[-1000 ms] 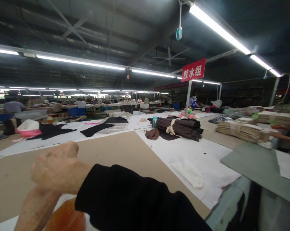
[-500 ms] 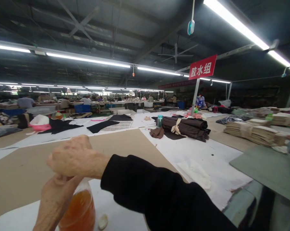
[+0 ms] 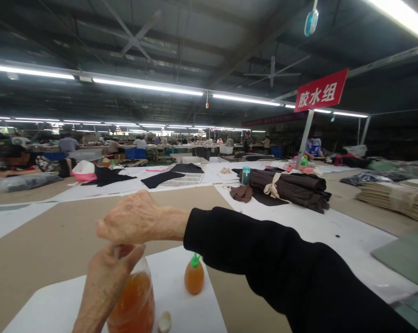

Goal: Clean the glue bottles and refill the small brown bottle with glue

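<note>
My left hand is wrapped round the upper part of a clear plastic bottle of orange liquid that stands on a white sheet. My right hand, in a black sleeve, is closed over the bottle's top from above; the cap is hidden under it. A small orange bottle with a green nozzle stands just to the right. A small pale lid-like piece lies on the sheet near the big bottle.
The brown work table stretches ahead. Further back lie a tied bundle of dark brown fabric, a teal bottle, black fabric pieces and stacked tan sheets. Other people work at distant tables. A red sign hangs overhead.
The view has swung left and downward. The orange bottle and both hands now sit more to the centre, and the small green-nozzled bottle has come into view. The grip looks unchanged.
</note>
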A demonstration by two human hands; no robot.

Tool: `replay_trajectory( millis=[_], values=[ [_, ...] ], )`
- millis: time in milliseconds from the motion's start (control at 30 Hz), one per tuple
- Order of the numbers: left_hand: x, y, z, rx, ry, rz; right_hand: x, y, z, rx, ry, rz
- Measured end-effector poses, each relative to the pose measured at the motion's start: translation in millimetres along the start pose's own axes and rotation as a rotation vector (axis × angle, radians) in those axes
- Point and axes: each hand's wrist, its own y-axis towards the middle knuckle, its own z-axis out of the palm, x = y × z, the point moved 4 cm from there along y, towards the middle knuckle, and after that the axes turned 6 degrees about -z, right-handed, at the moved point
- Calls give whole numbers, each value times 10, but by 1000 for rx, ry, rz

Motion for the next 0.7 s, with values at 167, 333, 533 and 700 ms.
replay_trajectory(
  millis=[167,333,533,700],
  values=[
    [41,32,-6,24,-29,-10,-3,-7,-11,-45,-9,0],
    [70,57,7,58,-79,20,-21,-9,35,-75,-52,-134],
    [143,122,24,64,-132,42,-48,67,48,-117,-115,-159],
    [44,69,-61,67,-197,53,0,138,4,-151,-170,-173]
  ],
)
